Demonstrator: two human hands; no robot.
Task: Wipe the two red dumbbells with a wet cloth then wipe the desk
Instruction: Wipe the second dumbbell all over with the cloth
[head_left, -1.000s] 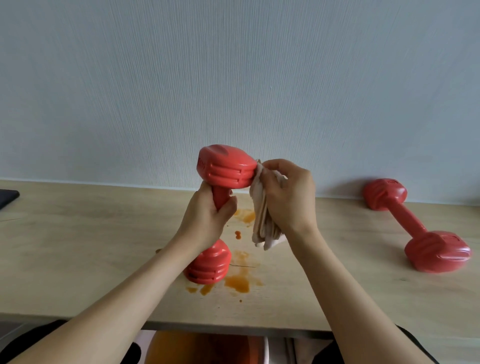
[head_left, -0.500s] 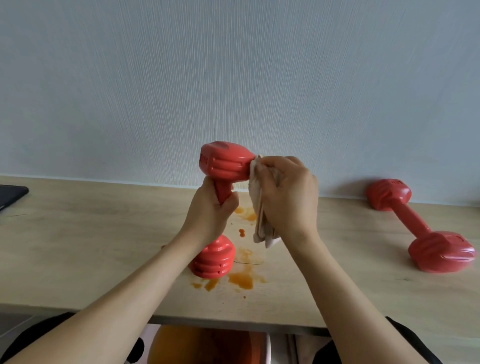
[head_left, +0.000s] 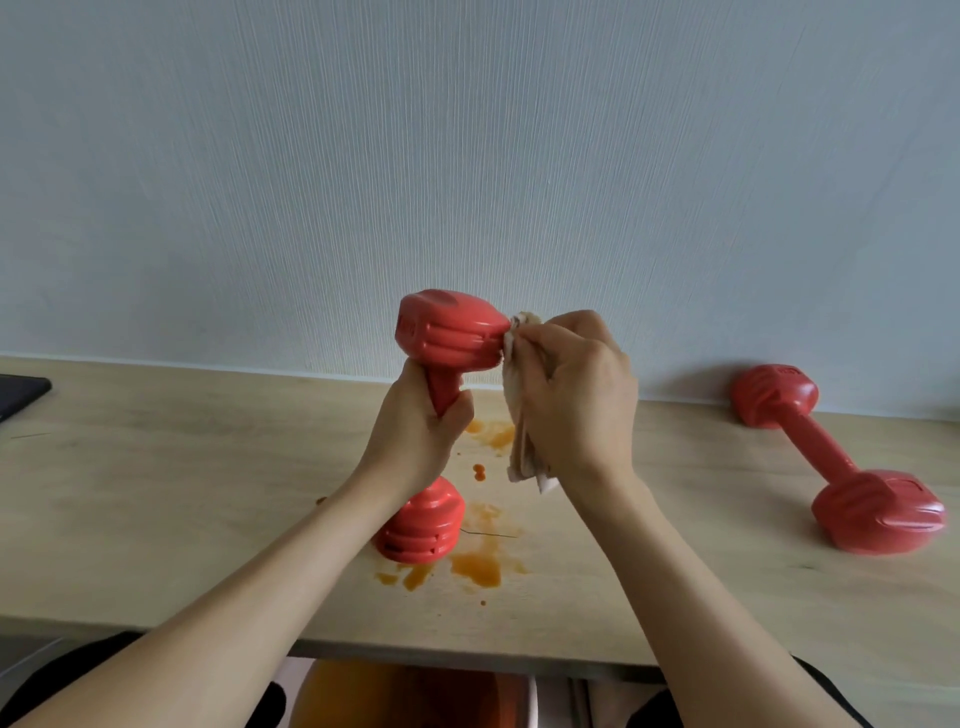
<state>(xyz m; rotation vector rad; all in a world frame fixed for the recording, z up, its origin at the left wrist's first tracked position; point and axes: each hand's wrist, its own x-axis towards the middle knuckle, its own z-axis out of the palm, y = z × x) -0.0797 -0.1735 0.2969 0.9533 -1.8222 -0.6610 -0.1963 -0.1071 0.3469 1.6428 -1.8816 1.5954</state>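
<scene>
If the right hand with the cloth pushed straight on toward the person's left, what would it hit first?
The upper head of the held dumbbell: the cloth in the right hand already presses its side. The left hand grips the handle below that line.

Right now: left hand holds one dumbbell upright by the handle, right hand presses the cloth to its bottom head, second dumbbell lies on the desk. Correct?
One slip: the head view shows the right hand pressing the cloth to the top head, not the bottom. The left hand does hold the dumbbell upright by its handle; the second dumbbell lies on the desk.

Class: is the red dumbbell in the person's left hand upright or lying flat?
Upright: the held red plastic dumbbell stands on end, lower head on the wooden desk.
</scene>
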